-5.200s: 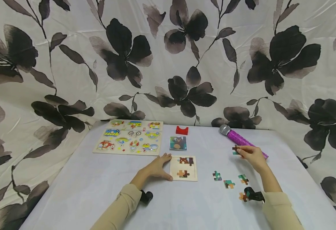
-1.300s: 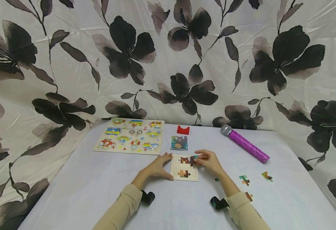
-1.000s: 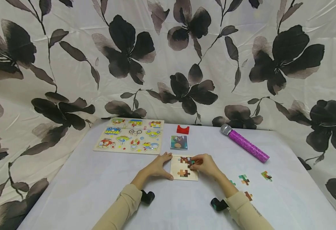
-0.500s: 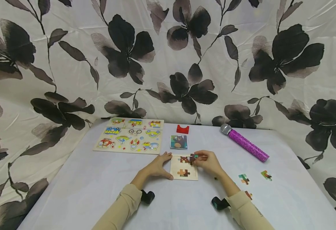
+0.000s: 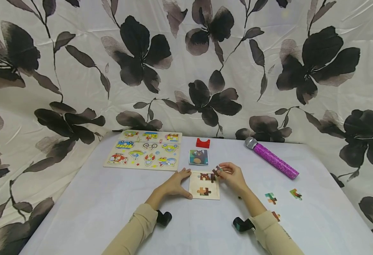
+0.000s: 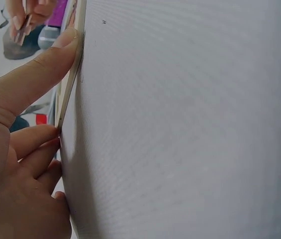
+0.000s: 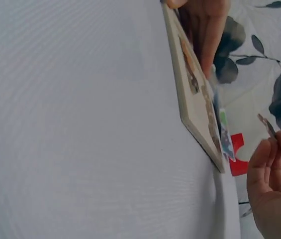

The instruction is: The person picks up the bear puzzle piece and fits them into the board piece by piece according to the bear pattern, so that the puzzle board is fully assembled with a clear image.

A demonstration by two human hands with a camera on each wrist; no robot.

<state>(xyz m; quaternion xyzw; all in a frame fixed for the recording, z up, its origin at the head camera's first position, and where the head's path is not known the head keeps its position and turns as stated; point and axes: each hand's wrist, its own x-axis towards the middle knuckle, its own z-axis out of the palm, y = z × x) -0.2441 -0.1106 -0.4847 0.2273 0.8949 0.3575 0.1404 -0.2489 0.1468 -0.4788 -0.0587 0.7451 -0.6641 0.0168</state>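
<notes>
In the head view a small square wooden puzzle tray [image 5: 194,184] lies on the white tabletop, with a few bear-picture pieces [image 5: 204,191] in it. My left hand [image 5: 173,186] is spread along the tray's left side, thumb at the near corner and fingers at the far one. The left wrist view shows its straight thumb [image 6: 55,62] against the tray's edge. Above the tray's far right corner, my right hand [image 5: 233,177] pinches a brown jigsaw piece [image 5: 216,171] between thumb and fingers. The right wrist view has this piece [image 7: 266,124] tilted, raised off the tray.
Loose jigsaw pieces [image 5: 271,198] lie to the right, some partly behind the right forearm. Behind the tray are a bear picture card [image 5: 198,157] and a red notched block [image 5: 203,143]. A vehicle puzzle board [image 5: 142,150] lies back left, a purple glitter microphone [image 5: 274,161] back right.
My right hand has come from near the microphone to the tray with the piece. In the last second it has lifted and tilted the piece off the upper right corner. The left hand stays put.
</notes>
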